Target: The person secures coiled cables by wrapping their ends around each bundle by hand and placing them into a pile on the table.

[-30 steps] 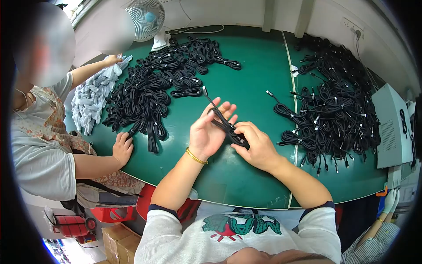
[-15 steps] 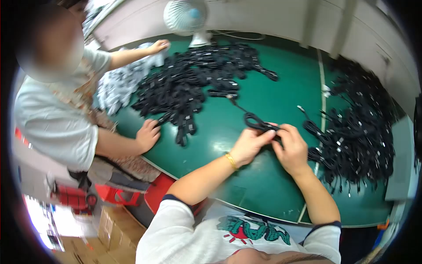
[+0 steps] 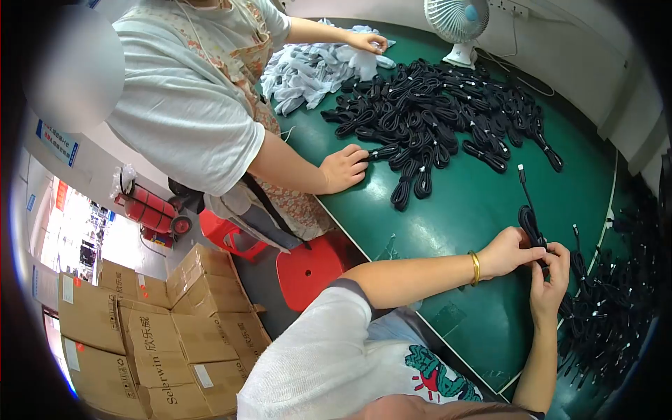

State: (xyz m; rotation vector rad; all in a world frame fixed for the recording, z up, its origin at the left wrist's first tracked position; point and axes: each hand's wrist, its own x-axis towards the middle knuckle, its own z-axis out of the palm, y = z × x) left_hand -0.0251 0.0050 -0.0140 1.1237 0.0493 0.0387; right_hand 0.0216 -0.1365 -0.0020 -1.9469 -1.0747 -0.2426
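Observation:
My left hand [image 3: 509, 253], below a gold bracelet, is closed around a coiled black cable [image 3: 529, 221]. The coil stands up out of my fist, and one end with a light metal plug sticks out past it. Fingers of my right hand [image 3: 550, 283] pinch the lower part of the same cable, close against my left thumb. What lies between the fingertips is mostly hidden. Just right of my hands, a pile of black cables [image 3: 609, 308] spreads over the green table [image 3: 448, 210]. Another large heap of bundled black cables [image 3: 434, 112] lies farther off.
A co-worker stands at the left, one hand [image 3: 344, 168] by a cable bundle, the other [image 3: 367, 42] at a pile of whitish pieces [image 3: 308, 73]. A fan [image 3: 458, 21] stands at the back. Red stools [image 3: 308, 273] and cardboard boxes [image 3: 154, 329] are beside the table.
My view has swung to the left, so more of the co-worker, stools and boxes shows. Both my hands still hold the cable, whose coil now points more upright.

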